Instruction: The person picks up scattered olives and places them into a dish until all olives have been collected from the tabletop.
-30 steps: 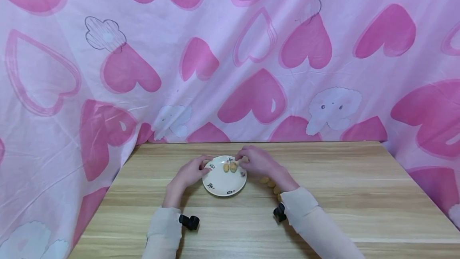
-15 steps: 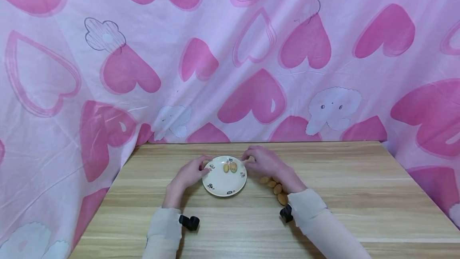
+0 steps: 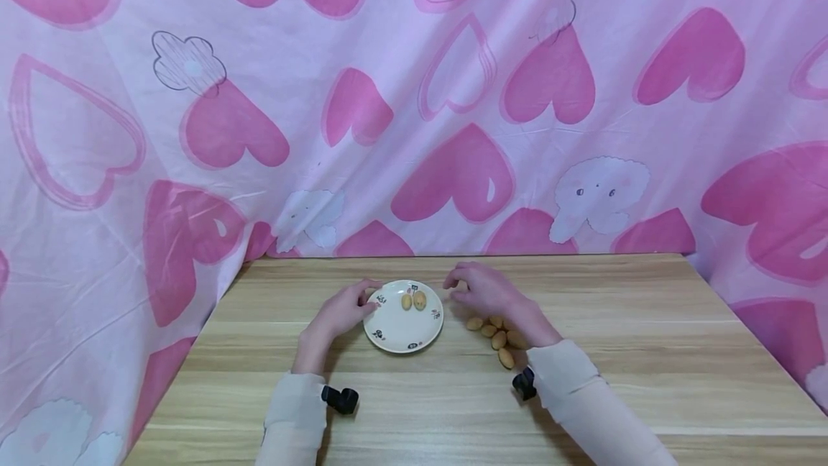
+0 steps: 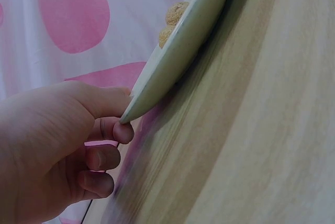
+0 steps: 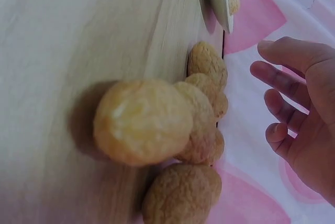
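A white round plate [image 3: 397, 326] with small printed motifs sits on the wooden table, with two tan oval walnuts [image 3: 420, 300] near its far rim. My left hand [image 3: 341, 308] pinches the plate's left rim; the left wrist view shows the thumb on top and a finger below the edge. To the right of the plate, my right hand [image 3: 485, 289] hovers with loosely bent fingers and nothing in them. Several more walnuts [image 3: 499, 340] lie in a cluster under my right wrist, wrinkled and large in the right wrist view; the forearm partly covers some.
The wooden table [image 3: 414, 408] reaches back to a pink curtain [image 3: 362, 185] printed with hearts. A small black camera [image 3: 341, 400] is strapped to the left wrist, and another black camera [image 3: 525, 384] to the right one.
My right hand has drawn back to the right from the plate's rim, uncovering more of the walnut cluster. My left hand, the plate and its two walnuts stay about where they were.
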`<state>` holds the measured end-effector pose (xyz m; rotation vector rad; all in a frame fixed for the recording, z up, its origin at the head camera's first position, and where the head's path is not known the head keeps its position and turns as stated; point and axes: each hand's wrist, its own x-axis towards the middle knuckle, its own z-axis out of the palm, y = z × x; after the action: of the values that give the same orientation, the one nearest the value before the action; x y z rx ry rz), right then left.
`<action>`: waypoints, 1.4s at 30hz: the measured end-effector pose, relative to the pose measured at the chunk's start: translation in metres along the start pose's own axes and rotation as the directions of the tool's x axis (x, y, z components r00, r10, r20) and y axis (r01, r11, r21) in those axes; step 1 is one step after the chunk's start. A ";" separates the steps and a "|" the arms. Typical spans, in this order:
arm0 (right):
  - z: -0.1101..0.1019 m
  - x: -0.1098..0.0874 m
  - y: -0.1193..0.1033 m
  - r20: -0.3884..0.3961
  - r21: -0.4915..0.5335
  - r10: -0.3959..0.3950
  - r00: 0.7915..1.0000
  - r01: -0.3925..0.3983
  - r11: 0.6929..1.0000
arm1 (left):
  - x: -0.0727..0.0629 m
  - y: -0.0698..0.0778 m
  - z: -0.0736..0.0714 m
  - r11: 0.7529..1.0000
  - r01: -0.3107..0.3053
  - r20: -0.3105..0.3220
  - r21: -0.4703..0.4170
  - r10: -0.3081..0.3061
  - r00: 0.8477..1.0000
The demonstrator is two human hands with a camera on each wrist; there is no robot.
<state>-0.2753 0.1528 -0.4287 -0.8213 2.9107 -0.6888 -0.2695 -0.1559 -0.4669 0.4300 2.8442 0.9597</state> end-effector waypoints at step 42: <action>0.000 -0.013 0.036 0.093 0.007 0.022 0.995 -0.023 1.000 | -0.002 0.002 -0.001 1.000 0.023 0.011 -0.020 -0.023 1.000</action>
<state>-0.2816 0.1866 -0.4454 -0.7955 2.8277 -0.6422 -0.2678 -0.1557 -0.4650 0.3983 2.8216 0.9779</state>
